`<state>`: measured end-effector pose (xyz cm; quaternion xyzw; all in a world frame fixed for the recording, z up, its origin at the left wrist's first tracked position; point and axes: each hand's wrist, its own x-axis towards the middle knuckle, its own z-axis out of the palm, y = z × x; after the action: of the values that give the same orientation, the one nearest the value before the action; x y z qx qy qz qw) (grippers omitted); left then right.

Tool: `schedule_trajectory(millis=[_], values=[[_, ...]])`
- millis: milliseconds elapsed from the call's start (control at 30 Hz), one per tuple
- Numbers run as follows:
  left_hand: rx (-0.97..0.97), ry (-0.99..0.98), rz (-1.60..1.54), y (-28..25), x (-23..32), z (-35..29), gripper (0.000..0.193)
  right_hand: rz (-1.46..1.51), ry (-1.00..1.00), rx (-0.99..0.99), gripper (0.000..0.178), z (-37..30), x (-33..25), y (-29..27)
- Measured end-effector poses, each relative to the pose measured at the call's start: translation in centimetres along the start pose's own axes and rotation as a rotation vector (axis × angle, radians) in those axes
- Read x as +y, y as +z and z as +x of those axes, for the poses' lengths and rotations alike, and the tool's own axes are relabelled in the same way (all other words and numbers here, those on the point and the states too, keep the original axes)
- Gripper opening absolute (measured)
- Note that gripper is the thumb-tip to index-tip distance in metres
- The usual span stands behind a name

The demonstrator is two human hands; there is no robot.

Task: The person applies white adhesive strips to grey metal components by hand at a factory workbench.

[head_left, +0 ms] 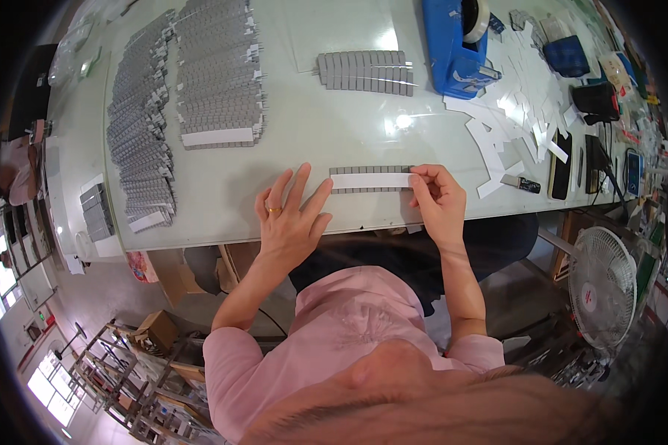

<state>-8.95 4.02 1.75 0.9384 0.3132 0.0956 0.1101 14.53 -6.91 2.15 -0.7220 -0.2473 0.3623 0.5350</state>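
Table edge [364,223] is seen nearest; just beyond it, a row of grey blocks [371,170] is laid crosswise, topped by a white strip [375,181] along its middle. The left hand [289,219] is spread, its forefinger set at the strip's left end. The right end is pinched between thumb and forefinger of the right hand [439,200]; whether the end block is gripped too cannot be told. The strip is best kept parallel to the row, with even grey margins on both sides, and pressed flat without any block being shifted. Farther off, a second block row [365,73] and a blue tape dispenser [445,55] are placed.
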Motion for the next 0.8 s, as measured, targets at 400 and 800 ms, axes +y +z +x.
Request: schedule_trajectory(millis=[400,800], values=[[-0.007,0.009,0.086,0.3,0.1,-0.3,0.052,-0.068,0.007,-0.002,0.017,0.0,0.0,-0.6],[0.000,0.008,0.044,0.3,0.2,-0.8,0.053,-0.089,-0.132,0.214,0.012,1.4,0.0,-3.3]])
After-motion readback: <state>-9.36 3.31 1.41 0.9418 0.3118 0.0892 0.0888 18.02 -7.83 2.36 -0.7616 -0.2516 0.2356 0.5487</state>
